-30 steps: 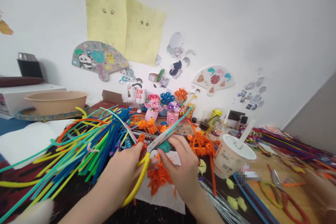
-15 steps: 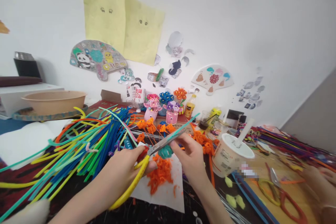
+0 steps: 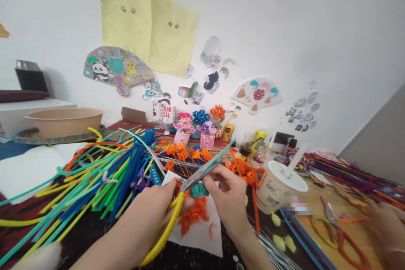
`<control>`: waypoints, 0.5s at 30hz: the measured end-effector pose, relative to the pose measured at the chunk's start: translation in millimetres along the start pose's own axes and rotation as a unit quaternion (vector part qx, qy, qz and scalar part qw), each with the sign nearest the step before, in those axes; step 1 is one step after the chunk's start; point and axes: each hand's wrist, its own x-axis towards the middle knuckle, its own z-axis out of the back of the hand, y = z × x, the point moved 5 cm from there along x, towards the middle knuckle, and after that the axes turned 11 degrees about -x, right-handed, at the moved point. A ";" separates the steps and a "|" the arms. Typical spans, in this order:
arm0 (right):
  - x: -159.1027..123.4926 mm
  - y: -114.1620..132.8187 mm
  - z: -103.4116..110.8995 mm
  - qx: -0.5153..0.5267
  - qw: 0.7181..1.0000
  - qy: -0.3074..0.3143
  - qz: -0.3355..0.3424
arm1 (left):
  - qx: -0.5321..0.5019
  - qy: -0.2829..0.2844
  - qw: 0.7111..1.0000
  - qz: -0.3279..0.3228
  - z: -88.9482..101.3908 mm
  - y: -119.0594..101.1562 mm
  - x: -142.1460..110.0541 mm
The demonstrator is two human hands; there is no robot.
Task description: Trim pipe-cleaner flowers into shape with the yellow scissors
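Left of the white sheet [image 3: 207, 247] spreads the bulkiest thing nearby, a sheaf of coloured pipe cleaners [image 3: 117, 168]; its near ends lie close to the left forearm [image 3: 107, 240], which could drag some along if it swung outward. Right of the sheet stands a lidded cup [image 3: 274, 190], which might tip if the right forearm [image 3: 253, 249] jerked sideways. Over the sheet's left side, the left hand [image 3: 158, 200] has its fingers wrapped round the yellow-handled scissors [image 3: 185, 186]. Over its right side, the right hand [image 3: 226, 190] has thumb and fingers pinched on a teal coil [image 3: 198, 191]; the blades run just beside those fingertips (touching or not, I cannot tell), so a slip in either grip could nick skin. On the sheet itself lies a heap of orange fuzz [image 3: 194, 217], loose enough for a brushing wrist to scatter. Beyond the sheet's far right corner, a teal strand [image 3: 226, 148] follows the blades; a careless squeeze could shear it at the wrong spot.
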 end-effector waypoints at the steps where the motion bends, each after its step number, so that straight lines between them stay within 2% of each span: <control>1: -0.1 0.5 0.3 -0.004 1.000 -0.002 0.002 | 0.002 0.001 1.000 0.001 0.1 -0.4 -0.3; 11: -1.2 4.9 -2.5 -0.038 0.999 0.015 0.017 | 0.034 0.012 0.999 0.024 1.9 -2.9 -0.9; 15: -2.3 4.8 -3.4 -0.022 0.999 0.018 0.016 | 0.008 0.006 1.000 0.008 0.8 -1.3 -2.7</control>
